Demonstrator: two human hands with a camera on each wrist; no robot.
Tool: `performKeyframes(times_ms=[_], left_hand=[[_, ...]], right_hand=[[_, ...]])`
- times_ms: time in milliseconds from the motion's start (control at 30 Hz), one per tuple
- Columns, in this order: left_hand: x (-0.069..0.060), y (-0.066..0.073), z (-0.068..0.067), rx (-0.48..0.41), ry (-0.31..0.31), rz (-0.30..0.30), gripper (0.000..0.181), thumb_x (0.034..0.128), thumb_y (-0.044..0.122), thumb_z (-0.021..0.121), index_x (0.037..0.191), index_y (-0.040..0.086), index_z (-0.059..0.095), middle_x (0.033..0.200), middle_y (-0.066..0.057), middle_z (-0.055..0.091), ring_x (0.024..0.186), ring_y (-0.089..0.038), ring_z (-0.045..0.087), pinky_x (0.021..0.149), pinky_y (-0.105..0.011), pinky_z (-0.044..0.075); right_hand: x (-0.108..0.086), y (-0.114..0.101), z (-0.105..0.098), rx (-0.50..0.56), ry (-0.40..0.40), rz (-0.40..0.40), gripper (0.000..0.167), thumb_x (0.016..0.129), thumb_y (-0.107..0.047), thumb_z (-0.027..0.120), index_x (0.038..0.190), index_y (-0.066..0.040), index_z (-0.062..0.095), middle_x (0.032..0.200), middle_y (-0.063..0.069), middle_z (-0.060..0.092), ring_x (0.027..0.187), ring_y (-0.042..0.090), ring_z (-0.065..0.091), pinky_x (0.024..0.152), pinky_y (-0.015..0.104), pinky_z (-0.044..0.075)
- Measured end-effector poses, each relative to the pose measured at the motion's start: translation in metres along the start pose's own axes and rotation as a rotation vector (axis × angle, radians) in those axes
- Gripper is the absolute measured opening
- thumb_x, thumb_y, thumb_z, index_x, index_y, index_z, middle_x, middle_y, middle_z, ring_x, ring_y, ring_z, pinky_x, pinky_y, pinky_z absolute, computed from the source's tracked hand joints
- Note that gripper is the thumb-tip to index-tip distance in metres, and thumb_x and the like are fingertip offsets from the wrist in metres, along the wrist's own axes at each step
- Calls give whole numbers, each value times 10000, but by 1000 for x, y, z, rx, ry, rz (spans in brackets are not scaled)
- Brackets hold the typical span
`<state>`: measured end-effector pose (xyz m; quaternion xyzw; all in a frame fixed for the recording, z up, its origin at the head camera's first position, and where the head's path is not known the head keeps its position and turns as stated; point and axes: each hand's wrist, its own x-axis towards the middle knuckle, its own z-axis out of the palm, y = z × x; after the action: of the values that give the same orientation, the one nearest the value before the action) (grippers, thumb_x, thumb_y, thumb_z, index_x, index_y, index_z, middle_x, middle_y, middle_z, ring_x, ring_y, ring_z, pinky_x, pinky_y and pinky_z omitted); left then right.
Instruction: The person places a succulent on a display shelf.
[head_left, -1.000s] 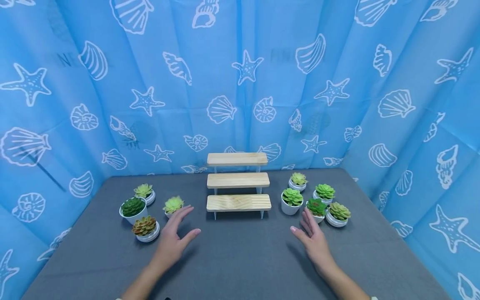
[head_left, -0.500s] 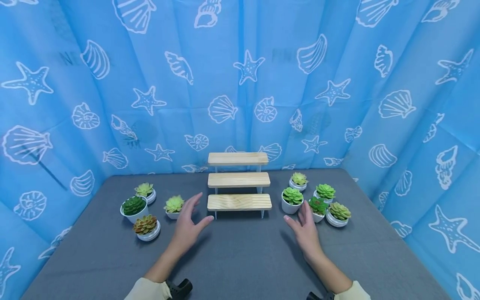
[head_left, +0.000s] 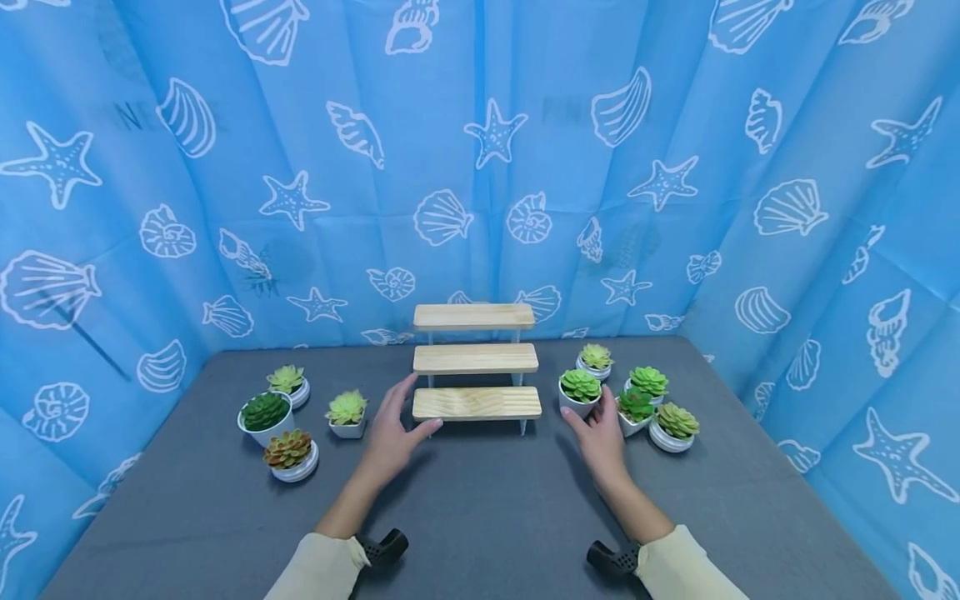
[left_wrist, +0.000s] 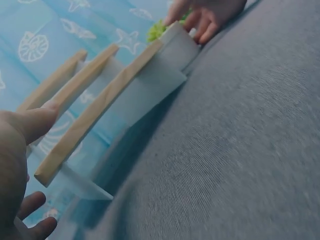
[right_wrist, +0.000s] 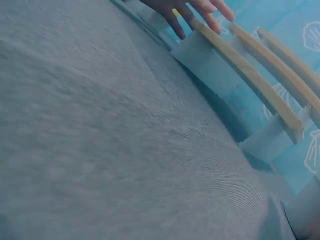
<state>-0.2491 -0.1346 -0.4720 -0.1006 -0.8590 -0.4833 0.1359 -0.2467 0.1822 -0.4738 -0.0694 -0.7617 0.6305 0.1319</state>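
Observation:
My right hand [head_left: 602, 446] grips a small white pot with a bright green artificial succulent [head_left: 580, 387], thumb on its near left side and fingers along its right. In the left wrist view, part of that white pot [left_wrist: 179, 46] shows beyond the shelf's far end. A three-step wooden display shelf [head_left: 477, 403] with pale supports stands at the back middle. At its left end, my left hand [head_left: 386, 446] is spread, fingers and thumb extended and holding nothing. The left wrist view has that thumb [left_wrist: 37, 121] in front of the steps.
Other potted succulents flank the shelf. On the right are a red-tipped one [head_left: 636, 406], an olive one [head_left: 677, 423] and two lighter ones; on the left, a pale one [head_left: 347, 410], a dark green one [head_left: 266, 414], a brownish one [head_left: 290, 452] and another pale one. A blue curtain [head_left: 480, 208] hangs behind.
My left hand has moved right, from beside the pale succulent to the shelf's left end. My right hand has moved left and taken hold of the bright green succulent's pot.

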Motion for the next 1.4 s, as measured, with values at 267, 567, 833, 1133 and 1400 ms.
performKeyframes(times_ms=[267,567,833,1133,1400], left_hand=[[11,1,3,-55,41,7,804,856,298,768,1521,210,325,1443,-113,425,1255,-344,459,980,-552,402],[22,-1,3,-107,4,-22,844,837,246,791,1527,187,309,1387,-149,454,1257,-339,454,1011,-524,390],[23,-3,0,-109,-23,-45,874,810,186,814,1526,227,314,1369,-159,491,1202,-343,505,986,-515,414],[23,-2,-4,-114,-35,-51,881,795,163,823,1521,241,330,1277,-163,563,1190,-337,536,998,-508,417],[22,-3,-4,-107,-58,-52,878,806,164,810,1526,266,318,1279,-158,557,1186,-333,535,995,-482,427]], right_hand=[[16,3,9,-136,51,-25,852,921,-199,683,1538,-9,127,1526,259,248,1400,386,260,1120,486,245],[28,7,18,-108,128,-43,740,886,-108,709,1448,45,253,1417,273,384,1277,375,417,1025,472,367],[33,-2,25,-63,136,-40,748,870,-133,734,1442,31,280,1414,241,415,1215,354,471,962,461,421],[46,-28,28,-4,140,-61,722,893,-160,713,1445,4,279,1435,204,407,1222,322,457,969,437,426],[65,-52,29,76,168,-72,698,891,-203,716,1429,-2,318,1381,195,458,1211,303,465,957,413,431]])
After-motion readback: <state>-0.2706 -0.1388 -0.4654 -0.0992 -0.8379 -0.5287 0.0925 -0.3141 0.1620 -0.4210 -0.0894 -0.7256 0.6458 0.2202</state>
